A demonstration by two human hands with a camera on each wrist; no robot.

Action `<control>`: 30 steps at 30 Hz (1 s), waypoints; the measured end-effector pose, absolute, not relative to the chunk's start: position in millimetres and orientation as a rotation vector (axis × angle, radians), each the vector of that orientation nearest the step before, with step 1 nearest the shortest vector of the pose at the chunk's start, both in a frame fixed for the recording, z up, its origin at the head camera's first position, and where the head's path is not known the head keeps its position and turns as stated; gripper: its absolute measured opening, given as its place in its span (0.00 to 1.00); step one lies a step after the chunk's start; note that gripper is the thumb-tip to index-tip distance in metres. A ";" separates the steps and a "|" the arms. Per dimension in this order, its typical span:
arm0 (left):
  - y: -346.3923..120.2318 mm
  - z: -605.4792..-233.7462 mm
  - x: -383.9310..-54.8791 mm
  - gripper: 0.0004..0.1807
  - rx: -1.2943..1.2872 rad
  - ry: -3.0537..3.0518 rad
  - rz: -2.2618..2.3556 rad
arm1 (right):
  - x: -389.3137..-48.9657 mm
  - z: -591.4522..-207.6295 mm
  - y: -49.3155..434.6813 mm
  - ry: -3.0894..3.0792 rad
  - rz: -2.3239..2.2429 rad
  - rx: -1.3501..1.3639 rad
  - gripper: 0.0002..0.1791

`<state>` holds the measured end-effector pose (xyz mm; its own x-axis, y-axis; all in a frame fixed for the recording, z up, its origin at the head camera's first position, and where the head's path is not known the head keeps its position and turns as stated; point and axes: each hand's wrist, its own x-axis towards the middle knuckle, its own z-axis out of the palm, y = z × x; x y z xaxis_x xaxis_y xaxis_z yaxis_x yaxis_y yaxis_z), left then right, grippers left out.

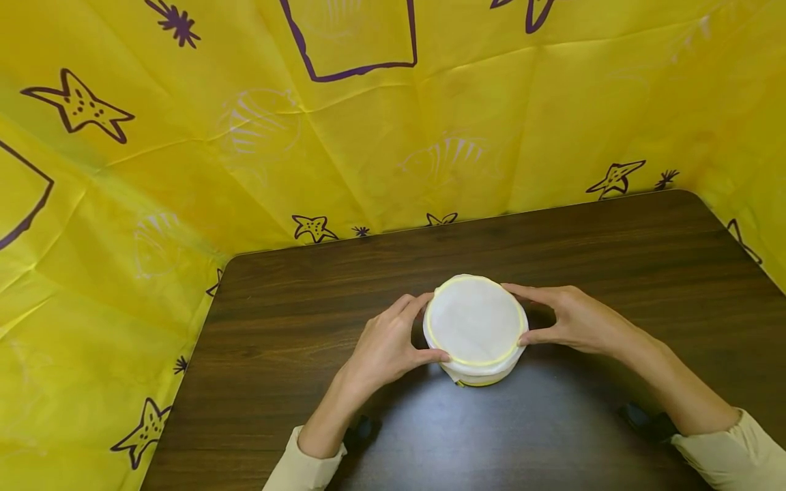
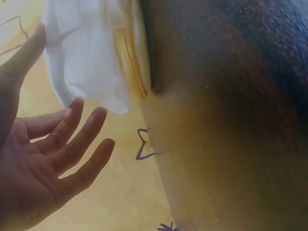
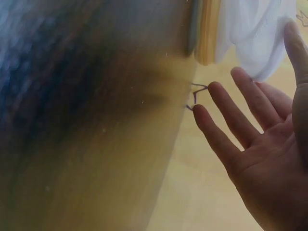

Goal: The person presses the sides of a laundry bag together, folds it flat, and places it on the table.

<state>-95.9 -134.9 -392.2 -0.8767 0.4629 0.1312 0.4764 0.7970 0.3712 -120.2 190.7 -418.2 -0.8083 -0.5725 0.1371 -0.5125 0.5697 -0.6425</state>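
Note:
A round white mesh laundry bag (image 1: 475,320) with yellow piping round its top stands on the dark wooden table. Low on its side runs a yellow zipper (image 2: 129,62), also seen in the right wrist view. My left hand (image 1: 383,344) holds the top rim from the left, thumb at the near edge and index finger farther back. From the right, my right hand (image 1: 577,320) grips the same rim between thumb and index finger. In both wrist views the other fingers are spread and gently bent, mostly off the white mesh fabric (image 3: 260,33).
The brown wood-grain table (image 1: 295,307) has rounded far corners. Behind it and along both sides hangs a yellow cloth (image 1: 368,150) printed with purple starfish and pale fish. Dark wrist-worn devices (image 1: 645,419) show beneath both forearms.

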 end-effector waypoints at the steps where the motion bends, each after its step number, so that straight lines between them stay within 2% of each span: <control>1: -134.8 -392.7 -96.0 0.54 -0.772 -2.944 -0.618 | -120.2 -418.2 190.5 2.706 -1.060 -0.938 0.48; 30: -132.4 -401.0 -95.9 0.50 -0.721 -3.073 -0.668 | -123.7 -423.2 188.1 2.699 -0.932 -0.939 0.47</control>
